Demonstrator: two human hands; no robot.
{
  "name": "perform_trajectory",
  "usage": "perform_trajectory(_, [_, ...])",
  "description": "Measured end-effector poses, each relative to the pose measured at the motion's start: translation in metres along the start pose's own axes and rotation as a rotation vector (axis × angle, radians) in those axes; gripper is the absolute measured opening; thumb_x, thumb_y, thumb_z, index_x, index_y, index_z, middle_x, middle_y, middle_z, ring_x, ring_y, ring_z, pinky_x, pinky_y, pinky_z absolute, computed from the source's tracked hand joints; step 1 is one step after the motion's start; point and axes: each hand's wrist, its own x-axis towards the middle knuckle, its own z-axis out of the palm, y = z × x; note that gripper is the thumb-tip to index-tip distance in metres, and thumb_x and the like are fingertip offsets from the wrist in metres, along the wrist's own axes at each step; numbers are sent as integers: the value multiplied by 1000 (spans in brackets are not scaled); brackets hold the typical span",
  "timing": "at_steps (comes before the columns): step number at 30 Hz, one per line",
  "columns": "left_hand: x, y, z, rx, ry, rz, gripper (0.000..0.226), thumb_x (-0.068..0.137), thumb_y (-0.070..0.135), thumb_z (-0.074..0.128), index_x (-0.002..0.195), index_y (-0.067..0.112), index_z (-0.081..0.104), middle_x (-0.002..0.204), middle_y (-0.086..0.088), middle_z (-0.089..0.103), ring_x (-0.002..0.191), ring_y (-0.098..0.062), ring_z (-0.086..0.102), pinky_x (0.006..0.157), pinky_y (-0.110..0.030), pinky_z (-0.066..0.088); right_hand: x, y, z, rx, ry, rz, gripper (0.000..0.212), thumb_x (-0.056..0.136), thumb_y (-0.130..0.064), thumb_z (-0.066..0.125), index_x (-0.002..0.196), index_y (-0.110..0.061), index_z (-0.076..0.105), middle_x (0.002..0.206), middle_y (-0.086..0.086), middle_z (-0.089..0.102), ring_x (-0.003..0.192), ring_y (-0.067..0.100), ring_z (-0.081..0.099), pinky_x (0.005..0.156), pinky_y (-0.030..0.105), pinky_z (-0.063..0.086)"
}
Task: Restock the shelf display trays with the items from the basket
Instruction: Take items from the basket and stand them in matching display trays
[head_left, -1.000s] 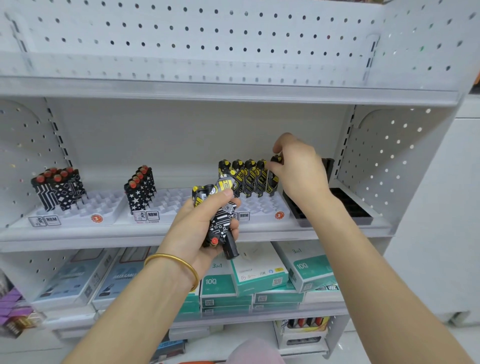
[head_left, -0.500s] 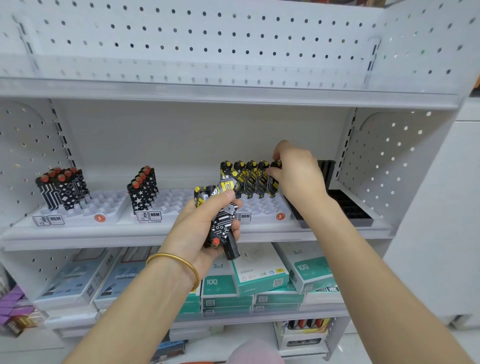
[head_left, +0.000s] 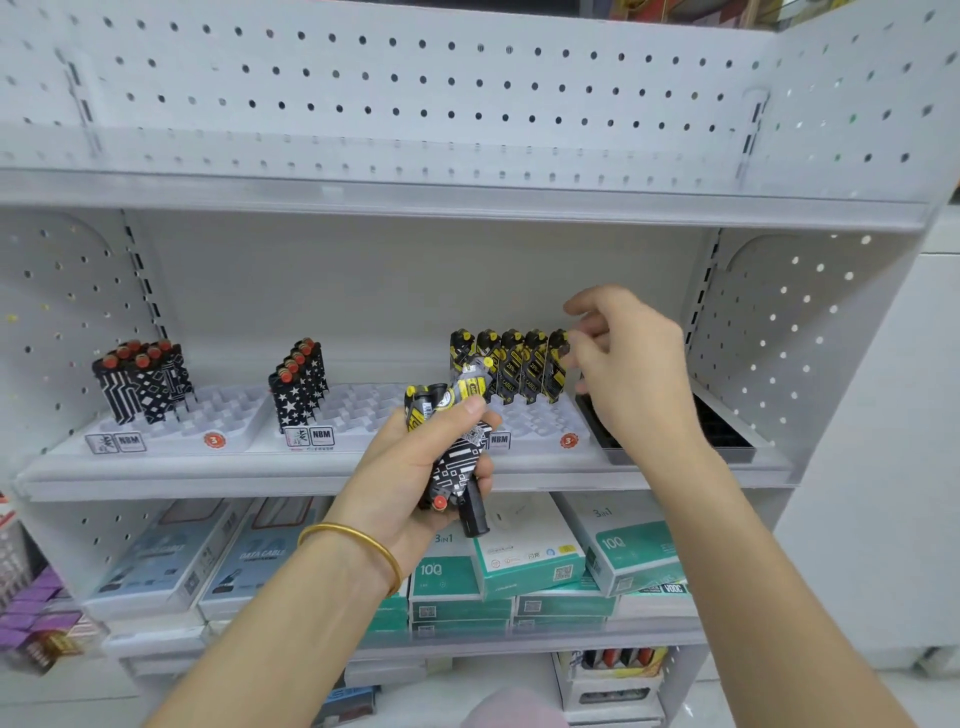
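At white slotted plastic tray: right hand has let go, loose; fifth yellow-black card pack seated. Left hand grips remaining patterned packs.

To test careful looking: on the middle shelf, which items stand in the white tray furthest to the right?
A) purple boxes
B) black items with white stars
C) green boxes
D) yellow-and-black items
D: the yellow-and-black items stand in a row at the back of the rightmost white tray, while the star-patterned ones stand in the middle tray.
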Motion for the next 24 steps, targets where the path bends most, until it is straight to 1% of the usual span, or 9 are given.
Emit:
perform_trajectory(3, [-4,-2,2,22,-24,23,33,65,24,70,94,16,57,86,-7,70,49,-14,54,50,-27,49,-15,-16,-2,381,-291,168,9,91,-18,56,89,-20,65,74,3,66,59,19,65,50,39,53])
perform_trajectory(5, [-5,-3,3,40,-33,25,32,66,23,70,95,15,58,83,-6,69,48,-14,54,51,-27,49,-19,-21,-2,447,-451,161,10,92,-23,57,87,-19,66,72,1,65,54,12,60,43,26,45])
perform_trajectory(7, [-5,-3,3,59,-40,19,35,67,23,70,99,14,59,81,-6,69,48,-15,54,50,-27,49,-20,-23,-1,512,-524,148,10,90,-19,60,83,-16,66,62,-5,62,47,4,54,40,16,37])
perform_trajectory(9, [-6,-4,3,68,-47,8,37,66,25,70,100,14,60,79,-4,68,48,-14,54,49,-27,48,-20,-23,0,580,-550,179,11,89,-15,61,79,-14,64,53,-8,60,42,1,50,39,12,34])
perform_trajectory(11, [-7,-4,2,63,-54,-4,38,62,24,72,97,14,61,77,-3,68,50,-13,53,47,-26,47,-20,-22,2,672,-553,238,13,91,-14,58,78,-12,62,55,-7,60,44,4,52,38,14,35])
perform_trajectory(13, [-8,-4,1,54,-40,-12,41,60,19,73,98,10,61,78,-4,68,50,-12,52,45,-24,46,-17,-18,5,773,-492,313,15,92,-15,56,79,-10,60,58,-2,60,45,9,53,38,17,36])
perform_trajectory(15, [-9,-3,-2,51,-4,-18,36,66,13,71,100,8,58,79,-6,68,49,-12,52,43,-23,46,-12,-14,6,827,-408,362,11,92,-15,56,84,-9,59,62,3,60,48,13,54,40,21,38])
perform_trajectory(18, [-11,-1,-8,45,44,-17,16,81,7,65,95,12,57,78,-6,70,49,-13,52,44,-22,46,-6,-11,7,856,-407,362,8,93,-8,53,93,-6,60,76,10,59,52,12,60,40,19,43])
perform_trajectory(24, [-12,2,-10,35,106,6,12,85,7,63,88,15,54,79,-7,70,50,-13,52,42,-22,46,-5,-16,15,845,-498,289,13,91,-2,52,92,-10,62,80,6,57,60,14,57,48,20,47])
